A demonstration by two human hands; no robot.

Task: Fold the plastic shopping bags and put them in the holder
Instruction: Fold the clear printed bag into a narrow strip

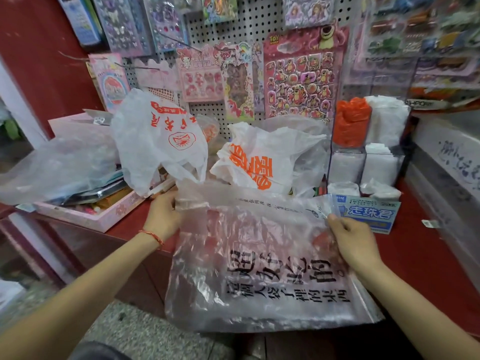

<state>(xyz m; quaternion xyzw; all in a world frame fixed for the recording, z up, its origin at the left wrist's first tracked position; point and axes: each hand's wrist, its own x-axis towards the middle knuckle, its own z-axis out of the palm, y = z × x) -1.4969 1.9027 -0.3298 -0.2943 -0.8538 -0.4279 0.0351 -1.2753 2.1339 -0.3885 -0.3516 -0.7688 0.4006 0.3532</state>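
The translucent bag [249,261] with black characters lay flat and crinkled on the red counter [420,258], its lower part hanging over the near edge. The left hand [163,215] gripped the bunched upper-left corner with curled fingers; the right hand [355,244] pinched the right edge. A blue box [368,211] sat just beside that edge, and two white bags with orange print [259,162] were heaped behind. The clear holder [368,154] stood back right, before a pegboard [259,19] of stickers.
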